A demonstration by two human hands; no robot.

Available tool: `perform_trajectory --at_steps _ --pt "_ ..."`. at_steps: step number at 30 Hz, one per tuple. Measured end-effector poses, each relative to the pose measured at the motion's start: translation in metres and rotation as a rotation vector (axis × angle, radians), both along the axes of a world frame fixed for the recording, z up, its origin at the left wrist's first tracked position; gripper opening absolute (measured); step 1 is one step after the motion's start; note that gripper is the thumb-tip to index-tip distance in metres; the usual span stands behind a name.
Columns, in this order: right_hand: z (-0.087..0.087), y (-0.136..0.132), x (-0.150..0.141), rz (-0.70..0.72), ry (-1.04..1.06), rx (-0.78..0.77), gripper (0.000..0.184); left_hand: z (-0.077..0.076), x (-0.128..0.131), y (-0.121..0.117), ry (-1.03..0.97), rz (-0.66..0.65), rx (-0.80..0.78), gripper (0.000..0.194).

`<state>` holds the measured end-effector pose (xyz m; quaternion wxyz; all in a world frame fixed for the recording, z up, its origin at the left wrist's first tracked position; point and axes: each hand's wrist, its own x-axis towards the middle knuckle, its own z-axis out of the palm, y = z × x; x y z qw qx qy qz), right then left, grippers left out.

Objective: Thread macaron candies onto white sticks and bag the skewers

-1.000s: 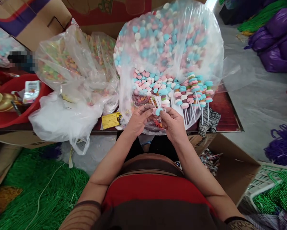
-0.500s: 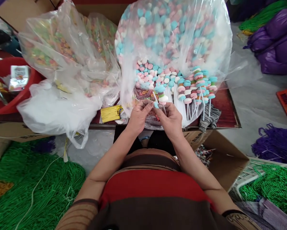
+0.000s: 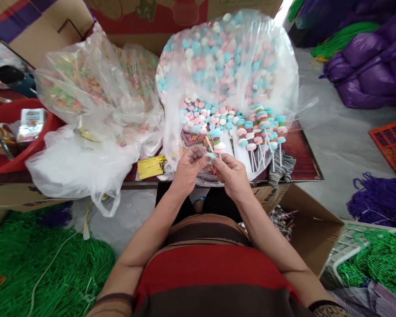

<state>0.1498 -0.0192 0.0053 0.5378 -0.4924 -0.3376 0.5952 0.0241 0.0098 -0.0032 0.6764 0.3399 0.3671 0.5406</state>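
Observation:
My left hand (image 3: 188, 171) and my right hand (image 3: 232, 175) meet above the table's front edge, fingertips nearly touching. Between the two thumbs sits a small light-blue marshmallow (image 3: 211, 156), pinched from both sides. A thin white stick (image 3: 209, 142) shows just beyond my fingertips; whether it enters the marshmallow I cannot tell. Right behind lies a finished-looking skewer of blue, green, white and pink sweets (image 3: 216, 140). Several more candy skewers (image 3: 260, 125) rest to the right, their white sticks pointing toward me. Loose pink, white and blue marshmallows (image 3: 214, 113) spill from a big clear bag (image 3: 224, 57).
Left of my hands are a yellow bundle of ties (image 3: 151, 167), a white plastic bag (image 3: 75, 165), a bag of ring-shaped sweets (image 3: 101, 83) and a red basin (image 3: 6, 160). A striped grey glove (image 3: 283, 168) lies by the right edge. An open carton (image 3: 312, 233) stands below.
The camera view has tilted up and shifted slightly, so the table sits lower in the picture. Both hands still pinch the blue marshmallow, with the left fingers slightly more raised.

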Motion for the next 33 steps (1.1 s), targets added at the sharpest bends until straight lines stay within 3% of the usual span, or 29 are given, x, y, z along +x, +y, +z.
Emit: perform_trajectory --at_steps 5,11,16,20,26,33 --pt "0.001 0.002 -0.003 -0.02 0.034 -0.006 0.043 -0.007 -0.002 -0.001 0.072 -0.077 -0.057 0.049" --pt "-0.004 0.003 -0.006 -0.083 0.0 0.028 0.031 -0.007 -0.005 -0.007 0.074 -0.076 -0.041 0.045" --pt "-0.002 0.0 0.0 -0.013 0.008 0.003 0.041 -0.007 -0.006 -0.001 0.059 0.011 -0.077 0.046" --pt "-0.001 -0.022 0.016 0.038 -0.055 -0.003 0.041 -0.012 -0.01 0.005 -0.019 0.081 -0.15 0.047" --pt "-0.008 -0.06 0.031 0.206 -0.254 -0.033 0.042 -0.024 -0.017 0.012 -0.127 0.006 -0.206 0.056" --pt "-0.011 -0.057 0.023 0.197 -0.244 -0.089 0.044 -0.025 -0.013 0.011 -0.134 -0.013 -0.157 0.054"
